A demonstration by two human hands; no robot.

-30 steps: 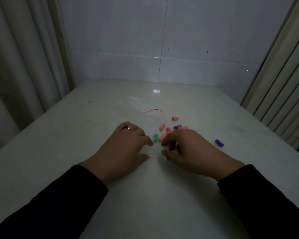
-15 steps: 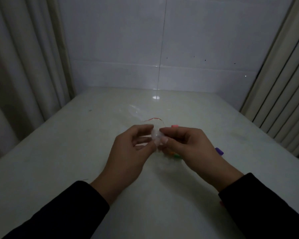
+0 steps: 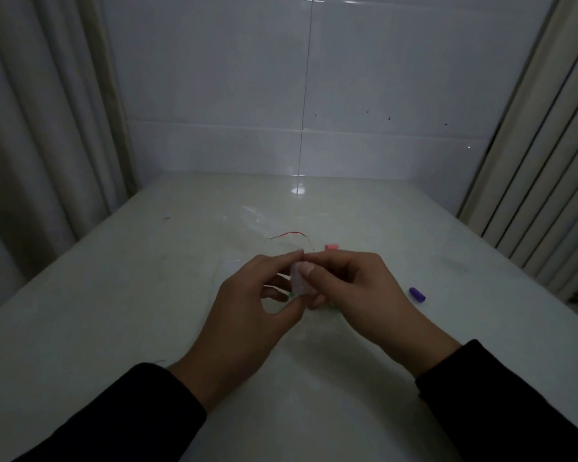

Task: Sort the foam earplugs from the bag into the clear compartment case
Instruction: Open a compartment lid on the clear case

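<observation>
Both hands are meeting above the middle of the pale table (image 3: 121, 328), each one pinching the same small clear case (image 3: 298, 281). Left hand (image 3: 247, 315) is curling its thumb and fingers round the case from the left, and right hand (image 3: 354, 288) is gripping it from the right, with its thumb (image 3: 309, 271) lying flat across the case's top. Between the two hands the case is showing only as a small pale, see-through shape, too dim and too covered to tell whether its lid is up or its compartments are filled. Dark sleeves are covering both forearms up to the wrists.

Just beyond the case, farther from the person, a clear plastic bag (image 3: 267, 225) is lying flat on the table, its red zip line (image 3: 289, 234) curling at its near edge. A pink earplug (image 3: 331, 247) is lying on the table just behind the right hand's knuckles. A purple earplug (image 3: 417, 294) is sitting well to the right of the case, apart from everything else. A sliver of green (image 3: 331, 305) is peeking out beneath the right hand, too hidden to say what it is.

A white tiled wall (image 3: 381, 95) is standing behind the table, with a curtain (image 3: 30, 128) hanging to the left of it.
</observation>
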